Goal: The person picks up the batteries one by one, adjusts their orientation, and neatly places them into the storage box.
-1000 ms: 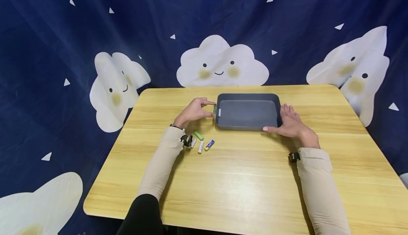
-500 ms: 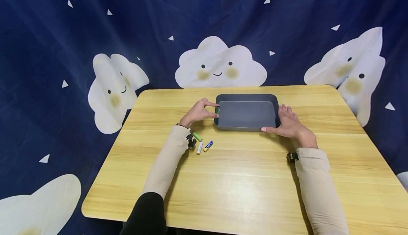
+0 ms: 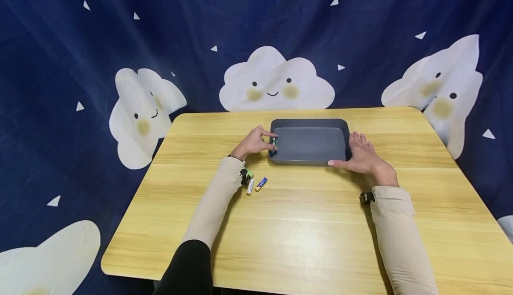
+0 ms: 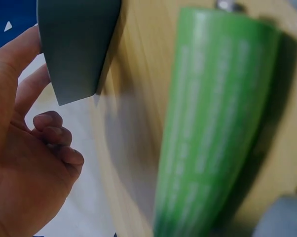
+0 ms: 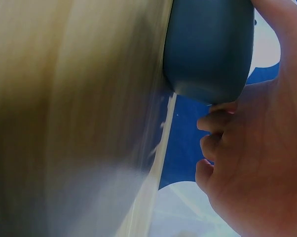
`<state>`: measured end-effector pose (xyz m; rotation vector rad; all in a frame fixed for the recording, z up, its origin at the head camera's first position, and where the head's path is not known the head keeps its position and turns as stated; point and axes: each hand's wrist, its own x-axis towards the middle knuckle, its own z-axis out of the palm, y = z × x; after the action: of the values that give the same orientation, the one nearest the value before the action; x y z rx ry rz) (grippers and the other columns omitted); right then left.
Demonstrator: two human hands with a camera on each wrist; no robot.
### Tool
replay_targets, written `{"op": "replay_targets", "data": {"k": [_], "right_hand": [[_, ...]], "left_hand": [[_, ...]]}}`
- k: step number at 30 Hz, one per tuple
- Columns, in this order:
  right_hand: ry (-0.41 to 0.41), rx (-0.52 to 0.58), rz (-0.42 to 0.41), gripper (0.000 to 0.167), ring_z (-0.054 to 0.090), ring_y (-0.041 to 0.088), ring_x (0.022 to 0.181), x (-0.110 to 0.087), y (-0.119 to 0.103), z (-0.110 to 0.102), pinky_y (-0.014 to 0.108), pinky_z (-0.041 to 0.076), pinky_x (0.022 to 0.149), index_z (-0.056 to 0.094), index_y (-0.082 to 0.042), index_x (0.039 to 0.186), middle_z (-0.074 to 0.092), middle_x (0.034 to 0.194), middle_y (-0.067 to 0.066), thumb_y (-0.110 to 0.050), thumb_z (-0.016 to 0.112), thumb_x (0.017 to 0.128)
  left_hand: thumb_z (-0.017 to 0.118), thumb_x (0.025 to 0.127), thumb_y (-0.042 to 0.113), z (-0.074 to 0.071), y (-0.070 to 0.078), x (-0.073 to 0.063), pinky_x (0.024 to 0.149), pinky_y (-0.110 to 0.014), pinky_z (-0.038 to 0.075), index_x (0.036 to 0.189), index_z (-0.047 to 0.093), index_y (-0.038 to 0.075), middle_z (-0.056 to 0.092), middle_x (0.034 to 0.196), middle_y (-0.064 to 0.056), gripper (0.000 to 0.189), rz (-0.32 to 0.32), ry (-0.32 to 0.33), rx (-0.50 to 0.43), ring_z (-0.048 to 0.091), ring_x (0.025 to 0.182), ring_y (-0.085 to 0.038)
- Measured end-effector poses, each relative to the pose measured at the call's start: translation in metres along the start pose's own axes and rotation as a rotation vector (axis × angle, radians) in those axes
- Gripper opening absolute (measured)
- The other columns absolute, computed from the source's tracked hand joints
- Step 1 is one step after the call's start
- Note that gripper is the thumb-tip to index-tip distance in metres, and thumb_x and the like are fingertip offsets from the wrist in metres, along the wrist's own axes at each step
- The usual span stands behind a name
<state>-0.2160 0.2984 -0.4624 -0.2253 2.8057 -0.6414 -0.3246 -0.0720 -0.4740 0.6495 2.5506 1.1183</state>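
Note:
A dark grey tray stands on the wooden table at mid-back. My left hand pinches a small dark green battery between thumb and forefinger, just over the tray's left rim. My right hand lies against the tray's right wall, fingers straight and thumb along the front edge. The right wrist view shows the tray against that hand. The left wrist view shows a tray corner and a light green battery up close.
Three loose batteries lie on the table under my left wrist: a light green one, a white one and a blue and yellow one. A dark blue cloth with white clouds hangs behind the table.
My left hand has moved right with the battery, from just outside the tray's left rim to over that rim. The right hand has stayed against the tray.

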Motion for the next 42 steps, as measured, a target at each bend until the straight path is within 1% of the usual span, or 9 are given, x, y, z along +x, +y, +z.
{"op": "replay_targets", "data": {"k": [4,10,12,16,19,22,29,36,42], "right_hand": [[-0.007,0.003,0.002,0.137,-0.012,0.055,0.156,0.001,0.000,0.001,0.071,-0.001,0.123,-0.007,0.015,0.158,-0.010,0.167,0.037,-0.075,0.067,0.084],[-0.008,-0.002,0.001,0.137,-0.011,0.056,0.155,0.001,0.000,0.002,0.072,-0.001,0.123,-0.007,0.015,0.158,-0.009,0.167,0.037,-0.075,0.066,0.085],[-0.006,-0.001,0.000,0.137,-0.011,0.056,0.155,0.000,0.000,0.002,0.072,-0.001,0.123,-0.007,0.015,0.158,-0.009,0.167,0.037,-0.075,0.066,0.085],[-0.006,0.005,0.002,0.137,-0.012,0.056,0.155,0.000,0.000,0.002,0.072,-0.001,0.123,-0.007,0.015,0.158,-0.010,0.167,0.037,-0.075,0.066,0.085],[-0.003,0.007,0.002,0.137,-0.012,0.055,0.156,0.000,0.000,0.002,0.072,-0.001,0.123,-0.007,0.015,0.158,-0.010,0.167,0.037,-0.075,0.067,0.084],[0.006,0.013,-0.004,0.137,-0.011,0.056,0.155,-0.001,0.000,0.001,0.072,-0.001,0.123,-0.006,0.016,0.158,-0.008,0.167,0.038,-0.072,0.068,0.085],[0.006,0.018,-0.006,0.136,-0.011,0.057,0.155,0.000,0.000,0.000,0.073,0.000,0.122,-0.006,0.016,0.158,-0.007,0.167,0.038,-0.070,0.070,0.084],[0.002,0.011,-0.010,0.136,-0.010,0.057,0.155,-0.001,-0.001,0.000,0.073,0.000,0.122,-0.006,0.016,0.158,-0.007,0.167,0.038,-0.071,0.069,0.085],[0.005,0.012,-0.014,0.136,-0.010,0.058,0.155,0.000,0.000,0.001,0.073,0.000,0.122,-0.006,0.015,0.158,-0.007,0.166,0.039,-0.071,0.069,0.085]], "left_hand": [[0.087,0.084,0.018,0.002,0.002,0.003,0.048,-0.023,0.026,0.130,0.073,0.011,0.023,0.053,0.006,0.049,-0.032,-0.002,0.019,0.019,0.043,-0.010],[0.086,0.085,0.019,0.005,0.007,0.009,0.050,-0.024,0.028,0.131,0.073,0.013,0.044,0.047,0.002,0.049,-0.067,-0.022,0.099,0.022,0.043,-0.010],[0.086,0.084,0.019,0.005,0.009,0.010,0.052,-0.024,0.029,0.131,0.073,0.013,0.058,0.054,-0.003,0.049,-0.075,-0.024,0.126,0.023,0.044,-0.010],[0.087,0.084,0.019,0.007,0.012,0.012,0.055,-0.024,0.032,0.130,0.074,0.014,0.077,0.096,-0.009,0.048,-0.079,-0.024,0.196,0.029,0.048,-0.010],[0.087,0.084,0.021,0.008,0.013,0.013,0.058,-0.025,0.034,0.129,0.074,0.015,0.074,0.123,-0.010,0.047,-0.082,-0.026,0.244,0.034,0.052,-0.010],[0.086,0.085,0.023,0.008,0.014,0.014,0.063,-0.026,0.037,0.130,0.074,0.016,0.069,0.138,-0.009,0.047,-0.079,-0.030,0.298,0.041,0.061,-0.013],[0.086,0.085,0.027,0.009,0.015,0.014,0.085,-0.034,0.050,0.131,0.073,0.016,0.068,0.138,-0.006,0.049,-0.070,-0.026,0.389,0.061,0.102,-0.018],[0.084,0.087,0.028,0.009,0.017,0.013,0.092,-0.038,0.054,0.133,0.071,0.016,0.068,0.137,-0.006,0.049,-0.079,-0.041,0.407,0.062,0.101,-0.020],[0.083,0.088,0.026,0.010,0.018,0.012,0.082,-0.033,0.049,0.135,0.069,0.014,0.068,0.136,-0.007,0.050,-0.087,-0.053,0.393,0.056,0.077,-0.016]]}}
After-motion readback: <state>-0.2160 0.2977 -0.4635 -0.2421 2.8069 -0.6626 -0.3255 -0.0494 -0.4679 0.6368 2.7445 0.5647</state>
